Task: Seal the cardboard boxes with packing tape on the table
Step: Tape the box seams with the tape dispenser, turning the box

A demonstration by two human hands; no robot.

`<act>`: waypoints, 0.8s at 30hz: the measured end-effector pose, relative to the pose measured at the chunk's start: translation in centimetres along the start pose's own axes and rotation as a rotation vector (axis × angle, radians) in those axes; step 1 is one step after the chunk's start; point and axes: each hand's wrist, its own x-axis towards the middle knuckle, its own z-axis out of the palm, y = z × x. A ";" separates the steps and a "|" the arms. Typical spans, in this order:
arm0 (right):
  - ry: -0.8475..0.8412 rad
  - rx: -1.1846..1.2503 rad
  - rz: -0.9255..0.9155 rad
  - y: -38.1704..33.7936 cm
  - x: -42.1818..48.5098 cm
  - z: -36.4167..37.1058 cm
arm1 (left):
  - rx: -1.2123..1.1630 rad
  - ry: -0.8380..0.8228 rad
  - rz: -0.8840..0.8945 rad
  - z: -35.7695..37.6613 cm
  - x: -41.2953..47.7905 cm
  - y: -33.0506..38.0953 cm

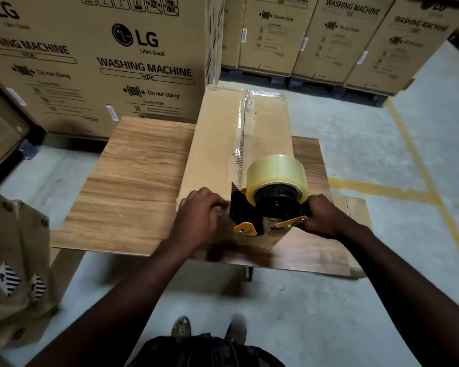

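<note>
My right hand (pixel 321 215) is wrapped tight around the handle of the tape dispenser (pixel 265 213), which sits at the near end of the cardboard box (pixel 239 154) with its clear roll (pixel 276 173) standing up over the top seam. My left hand (pixel 199 215) is curled over the box's near edge just beside the dispenser's blade. I judge it is there to brace the box so it does not slide when I pull. The box lies lengthwise on the wooden surface (pixel 133 181), its far end hanging past the edge. A strip of tape (pixel 243 123) runs down the middle seam from far end to near. I reckon the strip now needs folding over this end and cutting.
</note>
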 end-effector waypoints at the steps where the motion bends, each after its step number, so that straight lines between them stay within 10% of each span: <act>1: -0.002 0.012 -0.015 -0.1 -0.1 -0.1 | 0.005 -0.031 0.014 0.6 0.3 0.7; 24: 0.164 0.196 -0.117 9.3 -4.5 -0.4 | -0.091 -0.055 -0.073 3.2 0.9 4.1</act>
